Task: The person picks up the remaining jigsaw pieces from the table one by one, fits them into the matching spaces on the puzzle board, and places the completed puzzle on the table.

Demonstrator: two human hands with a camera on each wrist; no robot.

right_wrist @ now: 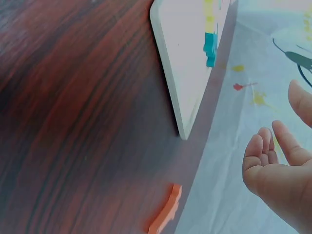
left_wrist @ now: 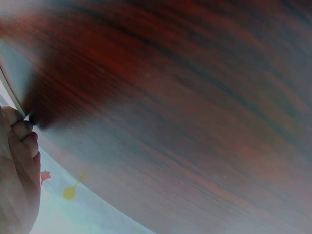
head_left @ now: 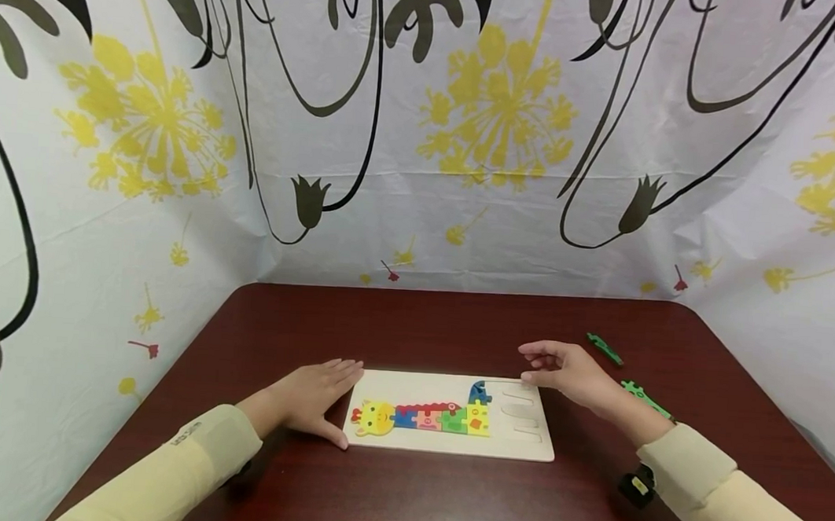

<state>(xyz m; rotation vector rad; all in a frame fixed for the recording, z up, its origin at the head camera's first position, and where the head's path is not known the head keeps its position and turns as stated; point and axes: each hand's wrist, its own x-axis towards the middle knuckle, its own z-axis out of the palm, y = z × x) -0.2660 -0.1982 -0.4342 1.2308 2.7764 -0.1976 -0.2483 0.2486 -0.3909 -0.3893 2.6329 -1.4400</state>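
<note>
A pale wooden puzzle board (head_left: 450, 445) lies on the table, bearing a giraffe puzzle (head_left: 426, 420) with a yellow head at the left and colored interlocking segments. At the segments' right end sits a blue piece (head_left: 480, 391), seen teal in the right wrist view. My left hand (head_left: 314, 397) rests against the board's left edge, fingers extended and thumb spread. Above the board's far right corner is my right hand (head_left: 560, 370), fingers loosely bent with nothing between them. Bare leg-shaped outlines show on the board's right part.
Two green puzzle pieces lie right of the board: one farther back (head_left: 604, 349), the other piece (head_left: 644, 400) beside my right forearm. An orange-looking piece (right_wrist: 165, 210) shows in the right wrist view. A patterned white curtain (head_left: 461, 239) hangs behind the dark red table (head_left: 400, 322).
</note>
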